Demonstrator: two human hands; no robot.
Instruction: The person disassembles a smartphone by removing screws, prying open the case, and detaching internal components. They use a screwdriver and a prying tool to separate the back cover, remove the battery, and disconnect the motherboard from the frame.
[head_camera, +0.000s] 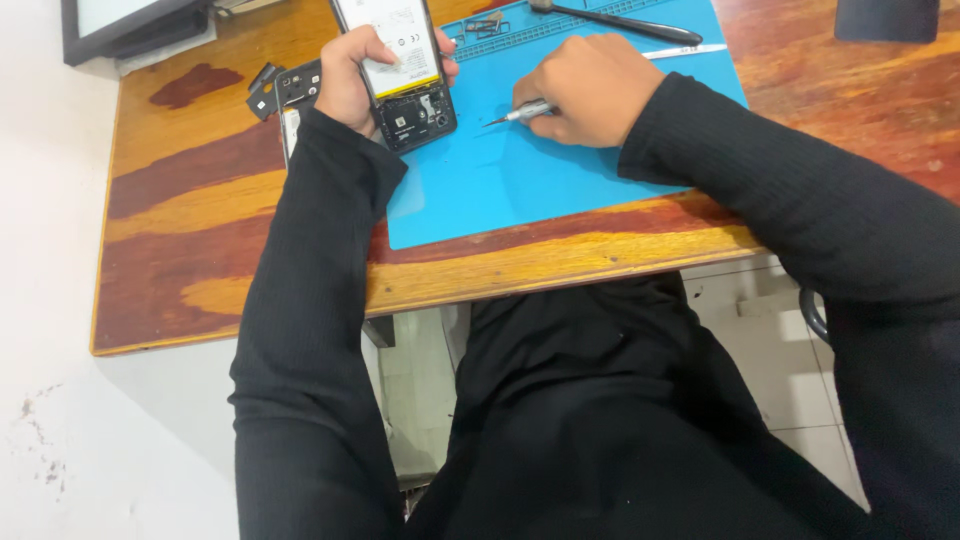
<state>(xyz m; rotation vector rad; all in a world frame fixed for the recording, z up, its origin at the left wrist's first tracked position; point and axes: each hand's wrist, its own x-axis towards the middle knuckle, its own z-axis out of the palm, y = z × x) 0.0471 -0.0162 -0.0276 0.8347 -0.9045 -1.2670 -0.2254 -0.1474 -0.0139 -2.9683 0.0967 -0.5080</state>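
My left hand (350, 75) grips an opened smartphone (400, 70) with its back cover off, showing a white battery and dark circuit parts, held over the left edge of a blue work mat (520, 190). My right hand (590, 88) rests on the mat to the right of the phone and holds a small silver screwdriver (520, 113), its tip pointing left toward the phone's lower end. Both arms wear black ribbed sleeves.
The mat lies on a wooden table (200, 250) against a white wall. Black phone parts (280, 88) lie left of my left hand. A long black tool (620, 20) and a thin white strip (690, 50) lie at the mat's far edge. A dark-framed screen (130, 25) stands at the back left.
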